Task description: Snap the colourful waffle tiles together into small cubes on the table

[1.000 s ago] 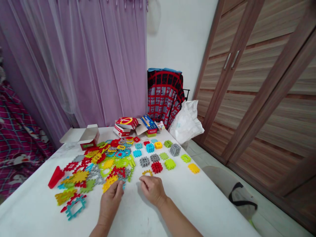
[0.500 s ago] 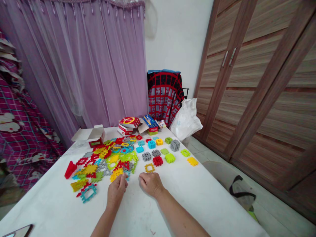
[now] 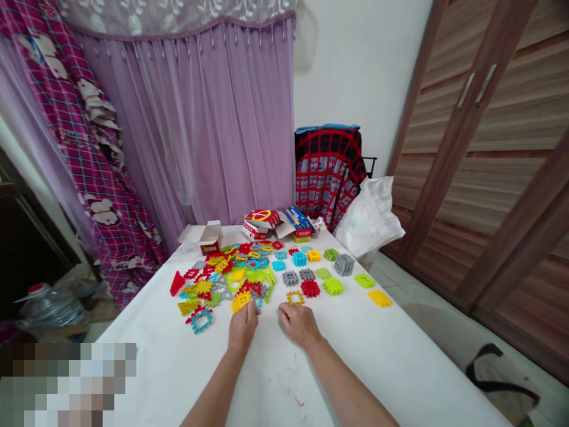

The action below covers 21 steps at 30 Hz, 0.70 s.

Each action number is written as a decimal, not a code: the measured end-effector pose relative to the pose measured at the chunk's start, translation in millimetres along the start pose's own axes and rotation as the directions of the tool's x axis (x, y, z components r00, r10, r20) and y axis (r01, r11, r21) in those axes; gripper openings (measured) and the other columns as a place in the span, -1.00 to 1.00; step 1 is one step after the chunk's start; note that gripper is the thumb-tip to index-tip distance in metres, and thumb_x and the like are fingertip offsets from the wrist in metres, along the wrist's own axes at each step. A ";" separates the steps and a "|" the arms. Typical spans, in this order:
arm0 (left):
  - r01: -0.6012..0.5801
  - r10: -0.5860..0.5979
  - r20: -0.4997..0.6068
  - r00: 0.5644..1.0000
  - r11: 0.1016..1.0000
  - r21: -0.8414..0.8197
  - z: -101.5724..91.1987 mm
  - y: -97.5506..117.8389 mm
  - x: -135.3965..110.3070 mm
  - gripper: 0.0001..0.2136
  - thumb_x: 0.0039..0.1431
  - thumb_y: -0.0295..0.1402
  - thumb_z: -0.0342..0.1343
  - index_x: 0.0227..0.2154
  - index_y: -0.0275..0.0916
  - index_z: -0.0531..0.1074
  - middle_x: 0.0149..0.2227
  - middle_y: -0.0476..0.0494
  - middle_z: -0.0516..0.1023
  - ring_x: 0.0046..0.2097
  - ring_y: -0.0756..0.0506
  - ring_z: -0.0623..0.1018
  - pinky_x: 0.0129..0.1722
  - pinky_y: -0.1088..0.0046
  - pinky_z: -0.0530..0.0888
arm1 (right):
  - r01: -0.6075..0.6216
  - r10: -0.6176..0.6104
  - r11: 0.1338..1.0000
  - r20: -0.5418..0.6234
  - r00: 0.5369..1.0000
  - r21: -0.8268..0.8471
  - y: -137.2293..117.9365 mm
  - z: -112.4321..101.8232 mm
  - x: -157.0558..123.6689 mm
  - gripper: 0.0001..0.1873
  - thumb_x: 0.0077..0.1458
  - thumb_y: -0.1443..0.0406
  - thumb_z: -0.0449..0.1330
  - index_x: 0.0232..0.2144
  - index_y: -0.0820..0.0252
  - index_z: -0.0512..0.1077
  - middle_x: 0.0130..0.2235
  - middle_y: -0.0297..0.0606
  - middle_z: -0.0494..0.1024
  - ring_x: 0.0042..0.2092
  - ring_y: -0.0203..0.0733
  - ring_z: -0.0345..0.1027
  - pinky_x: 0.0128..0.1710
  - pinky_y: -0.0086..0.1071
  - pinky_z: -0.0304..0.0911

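Note:
My left hand (image 3: 242, 327) rests on the white table (image 3: 400, 367) with its fingers curled at the near edge of a pile of flat interlocking plastic tiles (image 3: 226, 279) in red, yellow, green, blue and grey. A yellow tile (image 3: 240, 301) lies right at its fingertips. My right hand (image 3: 299, 323) lies beside it, fingers curled under, just below a yellow square frame tile (image 3: 295, 297). Whether either hand holds a piece is hidden.
Small assembled tile blocks (image 3: 310, 288) stand in rows right of the pile. Red and blue cardboard boxes (image 3: 262, 220) and an open white box (image 3: 208, 236) sit at the far edge. A white plastic bag (image 3: 368, 218) and a draped chair (image 3: 328, 172) stand beyond.
The camera has turned left and drawn back, so the table sits further right in view. Both hands stay at the pile's near edge with little movement.

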<state>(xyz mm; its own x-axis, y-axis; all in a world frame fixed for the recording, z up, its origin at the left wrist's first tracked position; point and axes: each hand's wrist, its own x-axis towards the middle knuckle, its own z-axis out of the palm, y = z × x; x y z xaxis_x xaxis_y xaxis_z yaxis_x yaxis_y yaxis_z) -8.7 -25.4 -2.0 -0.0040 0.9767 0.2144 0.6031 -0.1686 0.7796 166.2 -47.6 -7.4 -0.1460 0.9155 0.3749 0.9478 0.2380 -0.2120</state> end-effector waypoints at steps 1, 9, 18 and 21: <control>0.000 0.000 0.000 1.000 1.000 0.001 0.1 0.1 -0.2 -0.51 0.26 -0.09 -0.34 -0.61 -0.14 0.36 -0.69 0.02 0.35 -0.53 -0.05 0.45 -0.40 0.46 0.32 | 0.004 -0.004 1.000 0.001 1.000 -0.003 0.4 0.7 -0.2 -0.79 0.15 0.35 0.04 -0.31 0.09 0.49 -0.38 -0.32 0.63 -0.34 -0.28 0.47 -0.37 -0.50 0.12; 0.011 -0.011 0.008 1.000 1.000 -0.006 3.8 -2.4 2.2 -0.51 0.26 -0.11 -0.32 -0.60 -0.16 0.40 -0.68 -0.02 0.41 -0.52 -0.06 0.47 -0.40 0.47 0.33 | 0.042 -0.042 0.998 0.004 0.999 -0.035 2.3 6.2 -0.6 -0.77 0.16 0.35 0.03 -0.30 0.09 0.50 -0.38 -0.33 0.63 -0.36 -0.28 0.48 -0.39 -0.49 0.11; -0.014 0.015 -0.013 1.000 1.000 0.023 9.9 -9.8 2.5 -0.48 0.28 -0.08 -0.34 -0.56 -0.18 0.43 -0.68 0.02 0.41 -0.54 -0.02 0.47 -0.46 0.52 0.33 | 0.043 -0.043 0.997 0.000 0.999 -0.068 3.4 7.0 -1.5 -0.77 0.15 0.35 0.04 -0.31 0.08 0.51 -0.39 -0.32 0.63 -0.38 -0.27 0.47 -0.42 -0.49 0.11; -0.048 0.049 -0.026 0.998 0.997 0.058 3.1 -9.5 0.5 -0.51 0.28 -0.10 -0.29 -0.55 -0.18 0.44 -0.65 0.01 0.44 -0.53 -0.02 0.48 -0.46 0.51 0.35 | 0.040 -0.041 0.996 -0.013 0.999 -0.074 4.8 8.8 -2.1 -0.76 0.15 0.34 0.04 -0.31 0.07 0.51 -0.39 -0.32 0.63 -0.38 -0.28 0.47 -0.42 -0.50 0.11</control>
<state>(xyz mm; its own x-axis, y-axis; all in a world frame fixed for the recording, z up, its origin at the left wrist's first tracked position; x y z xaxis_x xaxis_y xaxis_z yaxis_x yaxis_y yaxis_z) -12.0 -22.9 -11.1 0.0052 0.9635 0.2677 0.6481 -0.2071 0.7328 168.5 -45.6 -17.2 -0.1811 0.9008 0.3948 0.9595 0.2499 -0.1299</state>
